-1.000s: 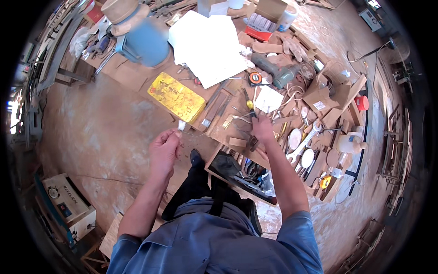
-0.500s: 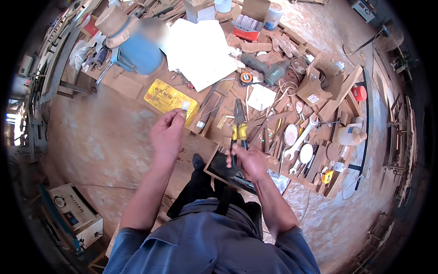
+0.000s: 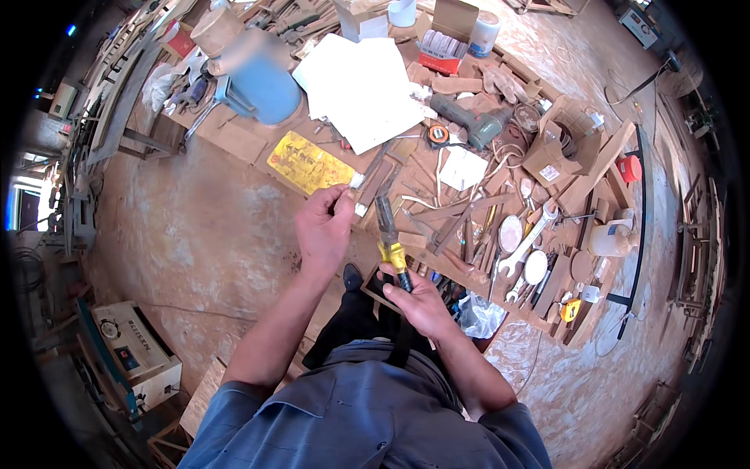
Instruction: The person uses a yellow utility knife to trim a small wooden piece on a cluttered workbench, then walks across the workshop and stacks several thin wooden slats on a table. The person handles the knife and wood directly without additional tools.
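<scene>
My right hand [image 3: 416, 295] grips a pair of pliers [image 3: 391, 238] by its yellow and black handles, jaws pointing up and away from me. My left hand [image 3: 323, 227] pinches a small pale metal piece [image 3: 357, 181] between thumb and fingers, just left of the pliers' jaws. Both hands are raised over my lap, in front of a cluttered low wooden work surface [image 3: 437, 195].
A yellow flat pack [image 3: 308, 164], white paper sheets [image 3: 359, 90], a power drill [image 3: 469, 121], a tape measure [image 3: 437, 134], spanners [image 3: 527, 242], wood offcuts and cardboard boxes [image 3: 562, 141] cover the surface. A blue drum [image 3: 262, 74] stands at the back left; a white machine [image 3: 133, 352] sits lower left.
My right hand came back from the tools on the surface holding the pliers and now holds them upright next to my left hand, which stayed raised with the small piece.
</scene>
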`<move>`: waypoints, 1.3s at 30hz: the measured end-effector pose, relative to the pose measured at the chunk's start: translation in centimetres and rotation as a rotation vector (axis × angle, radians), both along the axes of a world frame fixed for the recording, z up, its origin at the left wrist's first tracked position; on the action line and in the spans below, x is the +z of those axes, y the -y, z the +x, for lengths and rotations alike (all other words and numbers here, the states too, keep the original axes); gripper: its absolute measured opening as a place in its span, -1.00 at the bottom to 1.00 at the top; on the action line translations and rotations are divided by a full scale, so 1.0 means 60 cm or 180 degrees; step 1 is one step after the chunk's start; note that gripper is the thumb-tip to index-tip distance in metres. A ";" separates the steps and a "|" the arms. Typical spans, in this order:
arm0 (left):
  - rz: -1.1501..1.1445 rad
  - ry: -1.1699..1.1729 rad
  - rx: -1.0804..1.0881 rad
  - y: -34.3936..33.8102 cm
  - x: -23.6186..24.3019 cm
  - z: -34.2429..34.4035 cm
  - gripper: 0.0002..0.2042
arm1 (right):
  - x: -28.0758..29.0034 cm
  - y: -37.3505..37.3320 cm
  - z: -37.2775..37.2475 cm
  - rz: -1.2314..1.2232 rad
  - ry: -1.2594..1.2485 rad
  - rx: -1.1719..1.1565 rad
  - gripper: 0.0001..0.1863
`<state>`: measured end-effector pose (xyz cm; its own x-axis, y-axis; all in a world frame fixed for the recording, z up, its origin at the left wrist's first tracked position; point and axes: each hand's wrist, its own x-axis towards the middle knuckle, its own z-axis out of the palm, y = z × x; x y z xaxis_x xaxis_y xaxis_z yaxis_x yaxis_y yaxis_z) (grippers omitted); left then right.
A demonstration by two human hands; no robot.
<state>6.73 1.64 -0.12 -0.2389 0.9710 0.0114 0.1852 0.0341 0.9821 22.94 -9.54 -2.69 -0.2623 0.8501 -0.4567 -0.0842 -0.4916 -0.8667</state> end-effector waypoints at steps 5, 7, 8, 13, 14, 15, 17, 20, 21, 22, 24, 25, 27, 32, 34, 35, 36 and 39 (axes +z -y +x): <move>0.0411 -0.0362 0.0070 0.015 -0.015 0.000 -0.85 | -0.006 0.012 -0.013 -0.0225 -0.0479 -0.0084 -0.61; 0.0700 -0.0777 -0.0019 0.024 -0.011 -0.001 -0.87 | -0.001 0.013 -0.020 -0.0269 -0.0728 -0.0114 -0.62; 0.0844 -0.0984 -0.0067 0.029 -0.008 -0.002 -0.87 | 0.003 0.013 -0.021 -0.0290 -0.0853 -0.0131 -0.62; 0.0846 -0.1307 -0.0274 0.049 -0.010 -0.005 -0.88 | 0.015 0.004 -0.019 -0.0636 -0.1295 -0.0248 -0.64; 0.0849 -0.1333 -0.0321 0.051 -0.012 -0.006 -0.88 | 0.013 0.003 -0.020 -0.0625 -0.1290 -0.0250 -0.65; 0.0834 -0.1349 -0.0315 0.052 -0.014 -0.006 -0.88 | 0.011 0.004 -0.020 -0.0618 -0.1287 -0.0252 -0.66; 0.0803 -0.1379 -0.0303 0.055 -0.016 -0.006 -0.88 | 0.012 0.005 -0.022 -0.0692 -0.1358 -0.0270 -0.67; 0.0924 -0.1790 -0.0482 0.057 -0.017 -0.014 -0.88 | 0.022 0.005 -0.018 -0.0886 -0.1522 -0.0295 -0.69; 0.1036 -0.1768 -0.0530 0.057 -0.018 -0.017 -0.88 | 0.024 0.005 -0.016 -0.0968 -0.1590 -0.0302 -0.69; 0.1148 -0.1746 -0.0577 0.055 -0.020 -0.019 -0.87 | 0.021 0.005 -0.012 -0.1014 -0.1681 -0.0232 -0.69; 0.1302 -0.1777 -0.0697 0.051 -0.021 -0.025 -0.87 | 0.014 0.002 -0.003 -0.1106 -0.1859 -0.0102 -0.70; 0.1344 -0.1830 -0.0770 0.049 -0.020 -0.027 -0.87 | 0.013 0.003 -0.001 -0.1066 -0.1686 -0.0091 -0.70; 0.1384 -0.1943 -0.0914 0.047 -0.016 -0.030 -0.86 | 0.012 0.003 0.001 -0.0986 -0.1348 -0.0061 -0.72; 0.1406 -0.1905 -0.1120 0.051 -0.021 -0.036 -0.88 | 0.024 -0.006 -0.001 -0.1125 -0.1350 -0.0120 -0.78; 0.0992 -0.1686 -0.1049 0.056 -0.023 -0.035 -0.89 | 0.029 -0.009 0.000 -0.1201 -0.1533 -0.0198 -0.80; 0.0784 -0.1576 -0.1013 0.057 -0.024 -0.034 -0.89 | 0.027 -0.010 0.000 -0.1161 -0.1479 -0.0163 -0.81; 0.0676 -0.1484 -0.0992 0.059 -0.025 -0.032 -0.89 | 0.024 -0.009 0.000 -0.1113 -0.1426 -0.0123 -0.82; 0.0420 -0.1282 -0.0961 0.060 -0.029 -0.030 -0.88 | 0.018 -0.007 -0.005 -0.1013 -0.1214 -0.0094 -0.81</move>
<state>4.91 -1.97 -1.88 0.1002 0.9801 0.1715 0.5317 -0.1984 0.8233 22.63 -9.15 -1.60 -0.4392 0.6936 -0.5710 -0.3839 -0.7195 -0.5787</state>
